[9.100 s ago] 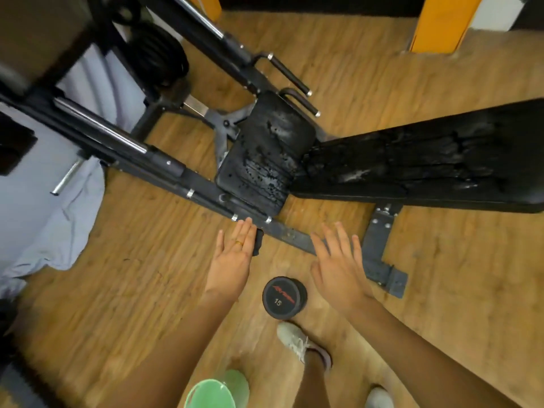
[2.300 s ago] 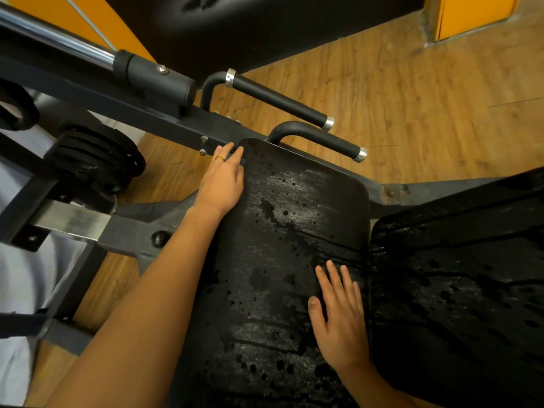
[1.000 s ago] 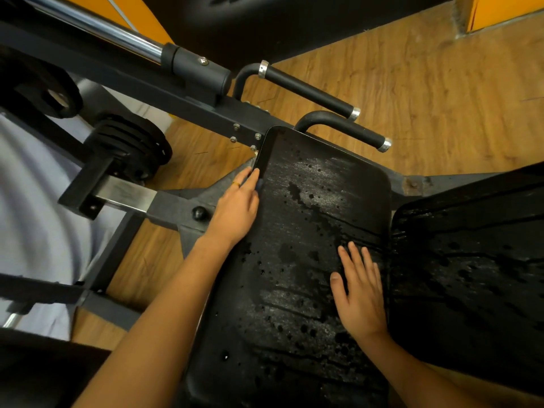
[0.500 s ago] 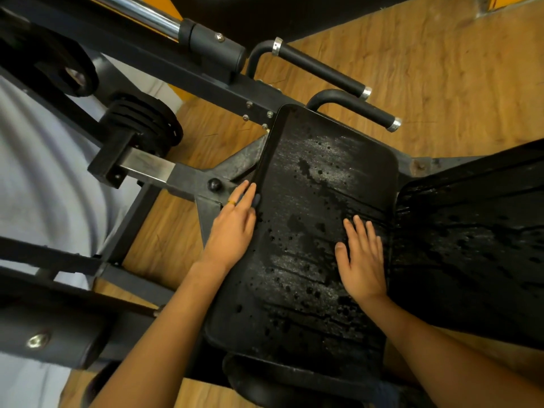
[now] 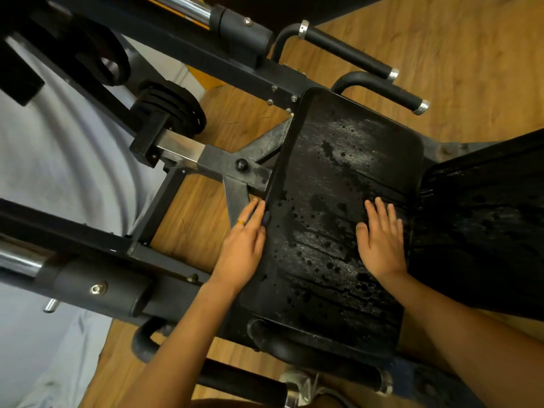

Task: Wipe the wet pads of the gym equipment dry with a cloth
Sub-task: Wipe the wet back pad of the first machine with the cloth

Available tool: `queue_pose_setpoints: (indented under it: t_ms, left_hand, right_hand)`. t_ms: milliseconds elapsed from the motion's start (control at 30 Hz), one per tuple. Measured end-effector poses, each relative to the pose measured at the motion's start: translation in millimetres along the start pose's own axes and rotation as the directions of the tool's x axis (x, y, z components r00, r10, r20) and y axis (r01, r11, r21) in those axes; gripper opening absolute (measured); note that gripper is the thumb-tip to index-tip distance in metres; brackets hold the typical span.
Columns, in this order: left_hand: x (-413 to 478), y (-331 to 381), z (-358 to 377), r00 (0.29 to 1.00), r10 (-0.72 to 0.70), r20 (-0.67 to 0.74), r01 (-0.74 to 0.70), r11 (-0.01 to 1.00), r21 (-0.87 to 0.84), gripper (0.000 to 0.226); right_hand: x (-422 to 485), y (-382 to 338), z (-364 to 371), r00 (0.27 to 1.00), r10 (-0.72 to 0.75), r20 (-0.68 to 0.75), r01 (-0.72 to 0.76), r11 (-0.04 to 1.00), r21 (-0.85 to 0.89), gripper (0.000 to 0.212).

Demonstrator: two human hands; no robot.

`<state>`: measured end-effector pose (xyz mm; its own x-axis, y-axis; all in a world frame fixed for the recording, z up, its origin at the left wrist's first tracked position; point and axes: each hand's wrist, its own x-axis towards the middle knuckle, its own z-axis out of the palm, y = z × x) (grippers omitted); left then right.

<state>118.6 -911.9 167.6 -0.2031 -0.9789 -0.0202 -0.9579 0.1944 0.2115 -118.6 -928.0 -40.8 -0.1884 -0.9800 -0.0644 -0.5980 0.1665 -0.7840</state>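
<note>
Both hands have slid back down the wet black vinyl seat pad [image 5: 338, 216], mid-frame on its dark steel frame [image 5: 223, 163]. Left hand [image 5: 244, 245] flat at the pad's left edge, right hand [image 5: 382, 242] flat on top; fingers [image 5: 381, 213] straight, gripping nothing. No cloth in view. Pad prob. firm, slick w/ droplets: press flat, don't grip.

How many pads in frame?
2. The seat pad lies at centre, spotted with water; the back pad adjoins it on the right, also wet. Dark shape at top edge may be another.
</note>
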Motion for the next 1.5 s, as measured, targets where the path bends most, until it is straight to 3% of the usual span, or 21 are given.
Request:
queue_pose_setpoints:
  t_ms: [334,601,768,868,1002,1135,1269,1502]
  left_hand:
    - [-55,-5,-5,0.993,-0.025,0.118,0.014,0.995,0.095,0.061]
    - [-97,-7,-5,0.991,-0.039,0.126,0.012,0.978,0.209,0.069]
    - [-115,-7,-7,0.982,0.006,0.190,-0.073,0.936,0.343,0.074]
    - [-117,-14,-9,0.964,0.109,0.244,-0.226,0.823,0.522,0.087]
    - [-116,-15,-21,0.875,0.296,0.382,-0.474,0.683,0.555,0.078]
    - [-114,-18,-23,0.669,0.407,0.622,-0.724,0.548,0.419,0.073]
    - [-95,-16,-21,0.560,0.441,0.702,-0.797,0.517,0.311,0.073]
    - [-74,-10,0,0.442,0.537,0.719,-0.885,0.390,0.252,0.066]
  right_hand:
    - [-1,0,-6,0.999,-0.008,0.032,0.009,1.000,-0.024,0.056]
    - [-4,4,-6,0.999,-0.018,0.038,0.020,0.999,-0.035,0.056]
    - [-5,5,-6,0.999,-0.021,0.040,0.022,0.999,-0.033,0.056]
    - [-5,5,-6,0.999,-0.022,0.035,0.023,0.999,-0.029,0.056]
    - [-6,6,-5,0.999,-0.030,0.025,0.031,0.999,-0.027,0.056]
    - [-6,6,-4,0.999,-0.033,0.022,0.033,0.999,-0.021,0.056]
    - [-6,5,-4,1.000,-0.025,0.017,0.026,0.999,-0.019,0.056]
    - [-6,6,-5,0.999,-0.030,0.019,0.030,0.999,-0.018,0.056]
